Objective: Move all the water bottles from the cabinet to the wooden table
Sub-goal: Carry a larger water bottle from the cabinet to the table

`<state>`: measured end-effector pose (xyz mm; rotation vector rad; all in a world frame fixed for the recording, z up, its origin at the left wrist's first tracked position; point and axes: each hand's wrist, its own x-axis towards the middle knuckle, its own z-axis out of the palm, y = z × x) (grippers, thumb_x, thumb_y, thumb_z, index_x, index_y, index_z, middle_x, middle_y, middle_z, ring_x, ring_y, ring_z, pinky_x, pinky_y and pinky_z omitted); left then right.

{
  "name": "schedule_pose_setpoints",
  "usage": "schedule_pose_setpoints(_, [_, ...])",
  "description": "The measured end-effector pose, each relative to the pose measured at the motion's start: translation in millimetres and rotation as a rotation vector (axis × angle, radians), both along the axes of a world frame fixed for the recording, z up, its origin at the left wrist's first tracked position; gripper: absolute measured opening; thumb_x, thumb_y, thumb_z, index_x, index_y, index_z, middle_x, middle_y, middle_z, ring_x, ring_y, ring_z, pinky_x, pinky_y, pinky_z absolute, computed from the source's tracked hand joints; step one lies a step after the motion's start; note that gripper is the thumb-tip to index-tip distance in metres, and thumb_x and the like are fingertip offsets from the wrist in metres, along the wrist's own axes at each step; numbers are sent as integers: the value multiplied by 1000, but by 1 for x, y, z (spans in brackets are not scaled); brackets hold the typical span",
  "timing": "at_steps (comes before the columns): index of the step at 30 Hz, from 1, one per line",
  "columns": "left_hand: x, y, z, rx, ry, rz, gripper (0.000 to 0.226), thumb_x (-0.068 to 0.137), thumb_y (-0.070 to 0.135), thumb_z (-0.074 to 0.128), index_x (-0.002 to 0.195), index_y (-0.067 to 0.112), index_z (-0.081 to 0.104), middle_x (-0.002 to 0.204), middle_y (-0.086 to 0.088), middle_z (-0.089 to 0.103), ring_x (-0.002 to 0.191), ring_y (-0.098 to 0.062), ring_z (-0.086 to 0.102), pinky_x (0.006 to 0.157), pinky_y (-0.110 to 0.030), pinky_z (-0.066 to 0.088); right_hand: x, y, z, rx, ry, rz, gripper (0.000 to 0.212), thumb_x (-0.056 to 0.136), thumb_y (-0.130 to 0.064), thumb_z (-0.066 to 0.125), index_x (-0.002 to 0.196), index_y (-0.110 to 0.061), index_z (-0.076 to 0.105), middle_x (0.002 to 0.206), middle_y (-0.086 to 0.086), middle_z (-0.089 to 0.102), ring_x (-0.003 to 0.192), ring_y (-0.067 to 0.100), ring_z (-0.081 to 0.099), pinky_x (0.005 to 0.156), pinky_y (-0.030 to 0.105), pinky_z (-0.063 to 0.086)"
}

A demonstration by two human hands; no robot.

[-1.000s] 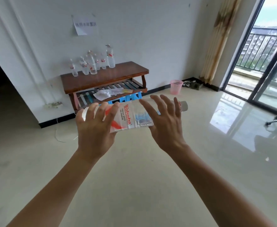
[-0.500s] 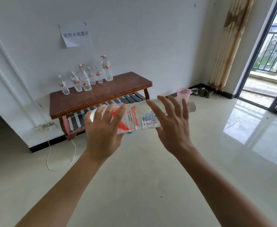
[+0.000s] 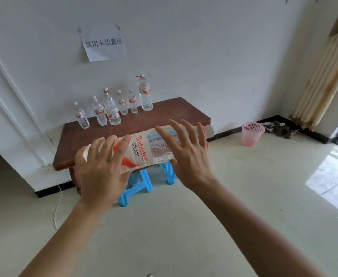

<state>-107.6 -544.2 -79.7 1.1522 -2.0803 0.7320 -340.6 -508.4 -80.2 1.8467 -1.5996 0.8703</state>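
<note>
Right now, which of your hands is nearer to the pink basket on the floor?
Right. The right hand, toward the cap end of the bottle, is closer to the pink basket; the left hand holds the other end, farther left.

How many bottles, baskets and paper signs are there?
Bottles standing on the table: 6
Carried bottle: 1
Pink basket: 1
Paper sign: 1
Total: 9
</note>
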Motion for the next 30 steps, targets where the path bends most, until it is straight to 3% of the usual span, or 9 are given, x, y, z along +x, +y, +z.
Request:
schedule_pose_setpoints(8, [-7, -196, -9, 65, 41, -41, 93, 62, 35, 93, 144, 17, 50, 133, -13, 58, 124, -39, 53, 99, -62, 37, -9, -196, -6, 49, 44, -8, 115, 65, -9, 93, 154, -38, 26, 159, 9, 34, 149, 37, 31, 120, 68, 21])
schedule_pose_setpoints(14, [-40, -324, -8, 47, 42, -93, 91, 68, 39, 90, 146, 19, 47, 134, -13, 58, 127, -39, 52, 100, -63, 38, -37, -306, -13, -12, -60, -75, 111, 68, 7, 80, 156, -37, 29, 164, 14, 26, 154, 37, 21, 122, 66, 13])
schedule_pose_setpoints(18, [-66, -417, -21, 46, 31, -162, 91, 71, 39, 88, 147, 22, 41, 134, -12, 57, 127, -37, 52, 101, -65, 39, -64, -395, -36, -86, -112, -59, 106, 71, 11, 72, 156, -36, 28, 166, 19, 10, 156, 42, 9, 126, 60, 2])
schedule_pose_setpoints(24, [-110, -537, -45, 131, 48, -77, 87, 72, 49, 85, 145, 24, 45, 133, -6, 59, 125, -31, 54, 98, -58, 42, -83, -528, -77, -209, -562, -11, 113, 74, 5, 78, 155, -28, 7, 163, 17, -6, 157, 30, -14, 128, 45, -2])
schedule_pose_setpoints(28, [-130, -604, -49, 195, 62, -5, 86, 73, 53, 82, 146, 24, 48, 132, -3, 60, 122, -31, 56, 94, -56, 44, -88, -608, -83, -250, -825, 132, 105, 70, 9, 69, 153, -20, 11, 161, 23, 2, 154, 40, 8, 126, 51, 18])
schedule_pose_setpoints(30, [-133, -634, -51, 223, 105, 53, 83, 76, 58, 79, 145, 22, 50, 131, -2, 61, 120, -30, 57, 92, -54, 45, -92, -643, -86, -152, -1043, 218, 97, 72, -7, 76, 149, -18, 17, 157, 20, 16, 149, 31, 22, 122, 45, 29])
